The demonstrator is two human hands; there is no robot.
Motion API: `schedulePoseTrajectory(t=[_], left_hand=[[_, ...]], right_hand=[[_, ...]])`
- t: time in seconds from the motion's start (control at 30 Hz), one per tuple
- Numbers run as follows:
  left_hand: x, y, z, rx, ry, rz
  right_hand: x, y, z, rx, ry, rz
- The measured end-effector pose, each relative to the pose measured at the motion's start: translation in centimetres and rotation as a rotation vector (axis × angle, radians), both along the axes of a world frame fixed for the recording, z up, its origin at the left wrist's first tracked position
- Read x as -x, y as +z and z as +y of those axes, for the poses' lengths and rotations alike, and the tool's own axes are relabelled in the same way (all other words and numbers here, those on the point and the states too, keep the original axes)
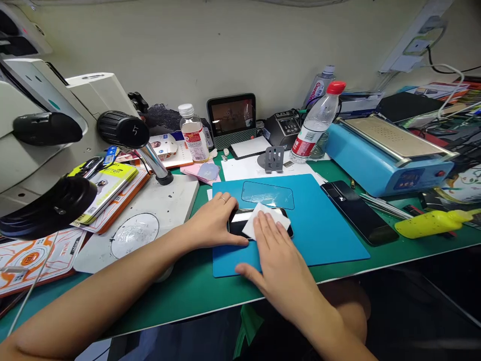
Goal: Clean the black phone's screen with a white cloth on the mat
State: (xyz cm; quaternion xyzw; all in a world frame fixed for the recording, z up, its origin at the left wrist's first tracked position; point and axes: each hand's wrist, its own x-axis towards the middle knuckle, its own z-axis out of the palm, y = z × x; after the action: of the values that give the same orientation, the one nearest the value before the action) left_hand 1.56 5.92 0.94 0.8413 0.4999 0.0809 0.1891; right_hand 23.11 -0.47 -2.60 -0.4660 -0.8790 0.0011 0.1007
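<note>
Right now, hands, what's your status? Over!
Left hand holding phone. Right hand flat on white wipe, over phone. Clear sheet close beyond, on blue mat.

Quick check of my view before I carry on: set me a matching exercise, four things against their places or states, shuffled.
1. left hand
2. right hand
3. yellow squeeze bottle
4. red-capped bottle

A. beyond the blue mat
B. flat on the white wipe
C. at the left end of the phone
D. lying on its side, far right

Pairs: 1-C, 2-B, 3-D, 4-A
</note>
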Motion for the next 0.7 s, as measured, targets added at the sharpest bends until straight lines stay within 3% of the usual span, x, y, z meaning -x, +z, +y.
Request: schedulePoseTrajectory(t=[0.13, 0.23, 0.43, 0.57, 0.7], left_hand=[[0.0, 0.0, 0.0, 0.012, 0.005, -0.001], [0.0, 0.0, 0.0, 0.008, 0.009, -0.004], [0.0, -0.2, 0.0, -0.008, 0.004, 0.003], [0.0, -0.4, 0.0, -0.035, -0.005, 0.002], [0.0, -0.3, -0.1, -0.010, -0.009, 0.006]], right_hand=[[-2.2, -0.2, -1.9, 0.016, 0.096, 0.010], [-3.7, -0.2, -1.0, 0.025, 0.050, -0.005], [0.1, 0.6, 1.7, 0.133, -0.098, 0.003], [1.2, 0.6, 0.3, 0.151, 0.039, 0.015], [-1.4, 0.3, -0.2, 0.141, 0.104, -0.004]])
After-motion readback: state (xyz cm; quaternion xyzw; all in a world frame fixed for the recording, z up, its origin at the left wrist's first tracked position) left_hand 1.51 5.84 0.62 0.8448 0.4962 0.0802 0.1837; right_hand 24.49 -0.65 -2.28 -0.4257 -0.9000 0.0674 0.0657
